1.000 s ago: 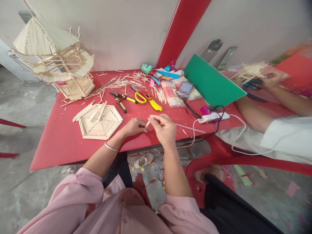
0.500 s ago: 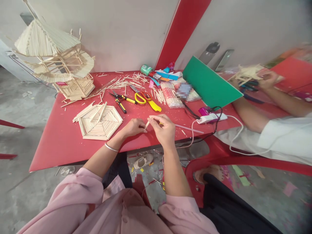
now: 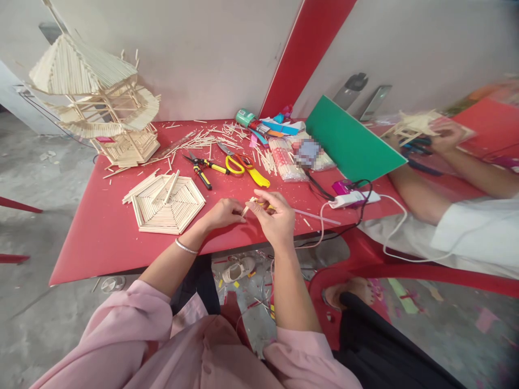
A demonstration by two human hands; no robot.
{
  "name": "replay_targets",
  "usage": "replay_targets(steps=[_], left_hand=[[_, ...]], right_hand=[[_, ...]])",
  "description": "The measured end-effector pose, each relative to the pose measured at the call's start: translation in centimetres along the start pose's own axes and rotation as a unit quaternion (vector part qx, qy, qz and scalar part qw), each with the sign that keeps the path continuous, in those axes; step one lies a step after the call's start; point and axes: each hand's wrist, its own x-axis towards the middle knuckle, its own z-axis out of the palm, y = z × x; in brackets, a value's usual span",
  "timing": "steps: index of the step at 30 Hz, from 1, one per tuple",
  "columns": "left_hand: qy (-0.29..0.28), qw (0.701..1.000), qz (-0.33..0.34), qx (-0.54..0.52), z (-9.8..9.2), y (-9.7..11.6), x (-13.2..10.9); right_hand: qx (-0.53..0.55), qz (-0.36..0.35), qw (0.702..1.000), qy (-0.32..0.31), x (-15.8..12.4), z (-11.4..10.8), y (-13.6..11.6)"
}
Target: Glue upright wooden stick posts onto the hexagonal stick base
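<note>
My left hand [image 3: 226, 213] is closed, its fingertips pinching the lower end of a short wooden stick [image 3: 245, 209] just above the table's front edge. My right hand [image 3: 277, 220] curls at the stick's upper end, thumb against it. Something yellow shows behind the right fingers, mostly hidden, with a translucent rod [image 3: 318, 216] lying beyond. Left of my hands lies a flat hexagonal panel of sticks [image 3: 169, 206], two loose sticks across it. Yellow-and-black cutting pliers [image 3: 205, 167] and yellow-handled scissors [image 3: 235, 163] rest behind the hands.
A stick pagoda [image 3: 103, 102] stands at the back left of the red table [image 3: 93, 232]. Scattered sticks [image 3: 203, 138], bagged sticks [image 3: 286, 159], a green board [image 3: 352, 141] and a power strip [image 3: 352, 198] with cables lie rightward. A co-worker's arm [image 3: 421, 197] is at far right.
The right hand's fingers have lifted and opened slightly around the stick's upper end. The left hand keeps its pinch. The whole view has shifted a little.
</note>
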Motion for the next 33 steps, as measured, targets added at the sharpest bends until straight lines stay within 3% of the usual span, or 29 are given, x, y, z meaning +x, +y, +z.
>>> replay_targets(steps=[4, 8, 11, 18, 26, 33], left_hand=[[0.002, 1.0, -0.001, -0.006, 0.2, 0.1, -0.1], [0.111, 0.993, 0.038, -0.023, 0.1, 1.0, -0.2], [0.167, 0.977, 0.078, -0.108, -0.3, 1.7, -0.4], [0.131, 0.938, 0.068, -0.314, -1.1, 2.4, -0.7], [0.134, 0.929, 0.069, -0.338, -1.2, 2.8, -0.7], [0.153, 0.928, 0.036, -0.338, -1.1, 2.9, -0.9]], right_hand=[[-0.007, -0.006, 1.0, 0.01, 0.0, 0.0, -0.3], [-0.007, -0.006, 1.0, 0.014, 0.0, 0.0, -0.4], [-0.009, -0.004, 1.0, 0.005, 0.1, 0.1, -0.6], [0.006, -0.007, 1.0, -0.021, 0.6, 0.5, -1.5], [0.036, 0.025, 0.997, -0.058, 1.1, 0.5, -2.0], [0.044, 0.029, 0.997, -0.054, 1.0, 0.5, -2.9]])
